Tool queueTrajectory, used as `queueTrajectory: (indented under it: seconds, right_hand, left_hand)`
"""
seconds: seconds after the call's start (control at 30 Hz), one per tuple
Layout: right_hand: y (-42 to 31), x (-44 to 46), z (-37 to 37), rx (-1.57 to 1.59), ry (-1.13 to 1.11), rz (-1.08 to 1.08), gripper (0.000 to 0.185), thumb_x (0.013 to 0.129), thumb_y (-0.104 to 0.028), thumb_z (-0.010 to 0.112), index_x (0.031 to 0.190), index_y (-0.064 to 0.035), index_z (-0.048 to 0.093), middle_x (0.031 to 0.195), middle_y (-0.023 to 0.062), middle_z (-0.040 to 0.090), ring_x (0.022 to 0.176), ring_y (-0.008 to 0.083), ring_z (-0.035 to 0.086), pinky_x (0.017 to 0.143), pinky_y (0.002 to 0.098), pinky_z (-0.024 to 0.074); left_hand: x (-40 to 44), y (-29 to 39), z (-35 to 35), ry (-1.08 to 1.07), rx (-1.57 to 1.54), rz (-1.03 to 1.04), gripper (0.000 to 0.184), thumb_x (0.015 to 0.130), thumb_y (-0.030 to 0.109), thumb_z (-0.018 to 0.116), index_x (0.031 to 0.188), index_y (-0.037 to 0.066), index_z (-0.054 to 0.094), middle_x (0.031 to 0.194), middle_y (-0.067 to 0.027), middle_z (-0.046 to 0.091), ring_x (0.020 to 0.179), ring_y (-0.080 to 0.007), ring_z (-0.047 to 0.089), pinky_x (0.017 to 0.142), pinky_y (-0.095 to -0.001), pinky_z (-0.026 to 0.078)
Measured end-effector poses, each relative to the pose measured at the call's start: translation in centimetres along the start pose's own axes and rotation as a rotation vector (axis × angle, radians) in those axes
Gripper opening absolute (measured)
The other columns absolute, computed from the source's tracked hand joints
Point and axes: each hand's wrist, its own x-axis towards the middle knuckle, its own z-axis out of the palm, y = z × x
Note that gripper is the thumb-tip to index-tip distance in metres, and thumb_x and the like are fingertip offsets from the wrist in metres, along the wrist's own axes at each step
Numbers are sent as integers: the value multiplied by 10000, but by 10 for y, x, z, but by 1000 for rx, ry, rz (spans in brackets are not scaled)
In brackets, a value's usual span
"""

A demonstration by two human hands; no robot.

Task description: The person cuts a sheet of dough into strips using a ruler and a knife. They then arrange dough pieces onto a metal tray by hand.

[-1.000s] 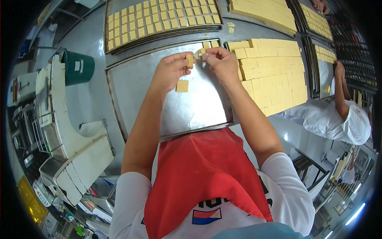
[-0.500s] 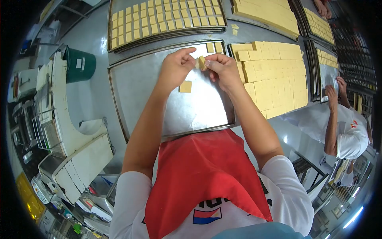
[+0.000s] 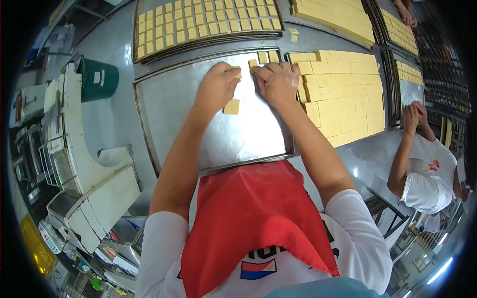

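A metal baking tray [image 3: 174, 119] lies in front of me. My left hand [image 3: 216, 85] is over its middle, pinching a small yellow dough piece [image 3: 237, 72] between thumb and fingers. To the right, the bent fingers of my right hand [image 3: 277, 83] grip another small yellow dough piece [image 3: 253, 63] at the tray's upper part. Two similar pieces [image 3: 268, 56] sit side by side in the upper right corner of the tray. A larger square dough piece [image 3: 231, 107] lies flat on the metal below my left hand.
A slab of cut yellow dough [image 3: 343, 94] stands right of the tray. Behind are a stacked tray of spaced pieces [image 3: 208, 22] and another dough slab [image 3: 333, 17]. A green bin [image 3: 99, 79] is at left. A co-worker's hands [image 3: 415, 114] are over a tray at right.
My hands have moved apart from where they met. Each now has its own dough piece. My right hand has turned, knuckles up, toward the row at the tray's upper right.
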Motion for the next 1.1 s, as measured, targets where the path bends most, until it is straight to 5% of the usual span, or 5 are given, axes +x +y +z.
queueTrajectory:
  seconds: [0.43, 1.1]
  right_hand:
    - [2, 9, 13, 11, 75, 39, 95, 841, -257, 784, 916, -308, 815, 807, -66, 697, 824, 209, 635, 839, 432, 411]
    - [1, 12, 14, 23, 91, 51, 94, 840, -256, 786, 915, -307, 809, 777, -60, 663, 805, 204, 629, 803, 430, 403]
  left_hand:
    - [16, -9, 21, 179, 170, 62, 261, 841, 154, 818, 1085, 69, 781, 931, -75, 655, 870, -274, 646, 747, -400, 548]
    - [22, -4, 26, 269, 165, 43, 227, 819, 106, 801, 1035, 38, 775, 912, -86, 651, 848, -288, 651, 749, -407, 551]
